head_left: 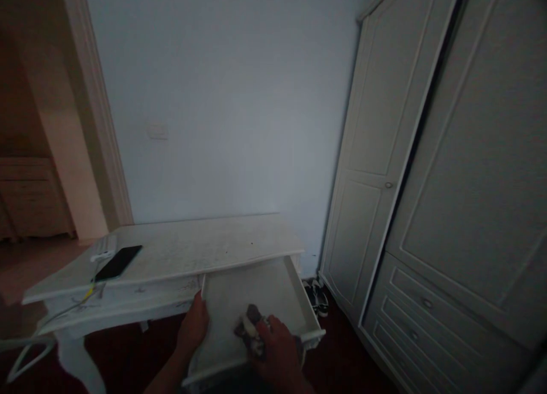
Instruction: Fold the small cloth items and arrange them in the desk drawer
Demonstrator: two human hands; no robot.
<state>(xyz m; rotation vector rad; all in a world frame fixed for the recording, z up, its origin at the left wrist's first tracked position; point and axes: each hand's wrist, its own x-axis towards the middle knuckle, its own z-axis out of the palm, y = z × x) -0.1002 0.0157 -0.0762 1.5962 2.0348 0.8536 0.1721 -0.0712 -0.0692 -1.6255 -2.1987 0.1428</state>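
A white drawer is pulled far out of a white desk. My left hand grips the drawer's left side wall near the desk front; some of its fingers are hidden behind that wall. Over the front part of the drawer, my right hand is closed around a crumpled, patterned grey and white cloth. The cloth bunches out ahead of the fingers, low over the drawer's bottom. Whether it presses on the bottom is hard to tell in the dim light.
A dark phone lies on the desk's left end beside a white power strip with cables. Black and white shoes stand on the dark red floor, right of the drawer. A tall wardrobe lines the right side.
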